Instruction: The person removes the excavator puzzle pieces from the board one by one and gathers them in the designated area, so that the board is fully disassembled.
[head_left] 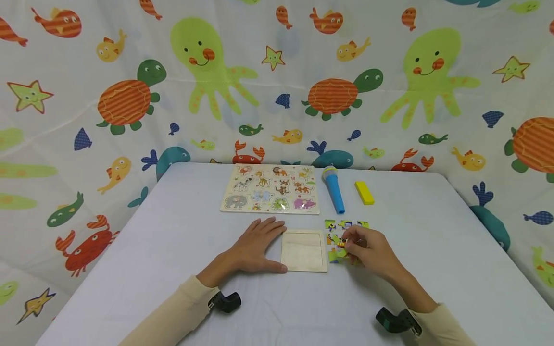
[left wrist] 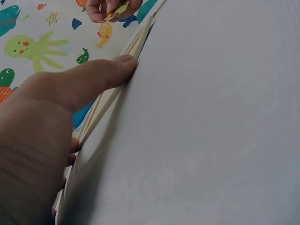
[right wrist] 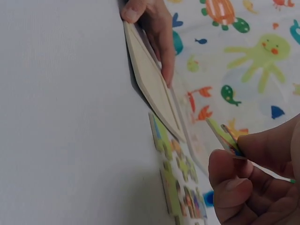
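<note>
My left hand (head_left: 256, 247) lies spread at the left side of a shallow wooden puzzle tray (head_left: 304, 251), its thumb at the lower left corner and its fingertips at the upper left. Bare wood shows inside the raised rim. Just right of the tray, several green, colourful jigsaw pieces (head_left: 331, 239) lie apart on the table. Over them, my right hand (head_left: 371, 247) pinches one puzzle piece (right wrist: 224, 137) between thumb and fingers, raised above the table in the right wrist view. The hand covers part of the loose pieces in the head view.
Behind the tray lies an animal puzzle board (head_left: 270, 188). A blue toy microphone (head_left: 334, 191) and a yellow block (head_left: 364, 192) are to its right. The white-covered table (head_left: 173, 230) ends at a hanging cloth (head_left: 268, 96) printed with sea animals.
</note>
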Action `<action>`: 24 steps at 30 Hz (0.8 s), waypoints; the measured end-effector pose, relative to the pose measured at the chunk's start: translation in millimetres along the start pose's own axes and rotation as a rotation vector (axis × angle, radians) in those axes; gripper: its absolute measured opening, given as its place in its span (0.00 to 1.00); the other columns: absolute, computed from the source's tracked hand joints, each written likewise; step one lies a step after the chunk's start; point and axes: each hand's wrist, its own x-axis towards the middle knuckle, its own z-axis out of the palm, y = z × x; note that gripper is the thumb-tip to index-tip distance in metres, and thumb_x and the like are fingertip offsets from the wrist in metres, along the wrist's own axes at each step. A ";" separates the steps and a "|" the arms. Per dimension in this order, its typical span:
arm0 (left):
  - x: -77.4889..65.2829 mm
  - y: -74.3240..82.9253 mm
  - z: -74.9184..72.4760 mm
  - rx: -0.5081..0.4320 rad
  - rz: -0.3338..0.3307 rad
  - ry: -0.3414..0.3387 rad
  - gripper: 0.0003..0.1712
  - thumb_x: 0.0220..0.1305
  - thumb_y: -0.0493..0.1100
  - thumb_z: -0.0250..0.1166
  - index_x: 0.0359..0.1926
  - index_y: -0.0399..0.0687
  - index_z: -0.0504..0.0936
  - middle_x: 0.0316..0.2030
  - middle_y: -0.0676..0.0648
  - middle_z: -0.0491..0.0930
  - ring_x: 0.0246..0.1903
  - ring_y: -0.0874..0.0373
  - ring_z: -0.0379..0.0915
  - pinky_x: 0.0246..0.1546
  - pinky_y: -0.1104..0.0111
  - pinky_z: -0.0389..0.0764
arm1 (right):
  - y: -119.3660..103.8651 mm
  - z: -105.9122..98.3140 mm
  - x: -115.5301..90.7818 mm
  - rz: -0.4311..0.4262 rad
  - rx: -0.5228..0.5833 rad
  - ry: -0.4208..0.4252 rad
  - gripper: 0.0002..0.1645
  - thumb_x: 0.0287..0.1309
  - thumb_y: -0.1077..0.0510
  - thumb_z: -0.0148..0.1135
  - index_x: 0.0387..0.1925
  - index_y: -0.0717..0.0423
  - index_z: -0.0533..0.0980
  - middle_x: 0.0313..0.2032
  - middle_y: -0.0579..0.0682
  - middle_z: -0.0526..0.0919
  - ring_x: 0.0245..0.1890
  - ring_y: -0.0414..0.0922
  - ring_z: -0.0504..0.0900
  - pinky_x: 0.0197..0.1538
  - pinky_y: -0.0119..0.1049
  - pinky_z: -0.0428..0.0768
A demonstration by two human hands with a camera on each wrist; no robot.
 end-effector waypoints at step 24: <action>-0.8 0.7 -2.2 -0.011 0.002 -0.005 0.63 0.47 0.82 0.63 0.78 0.55 0.61 0.78 0.54 0.56 0.79 0.55 0.41 0.78 0.53 0.40 | 35.2 -50.4 -19.2 0.113 0.008 0.047 0.09 0.66 0.66 0.62 0.45 0.68 0.79 0.29 0.57 0.82 0.23 0.47 0.77 0.21 0.35 0.77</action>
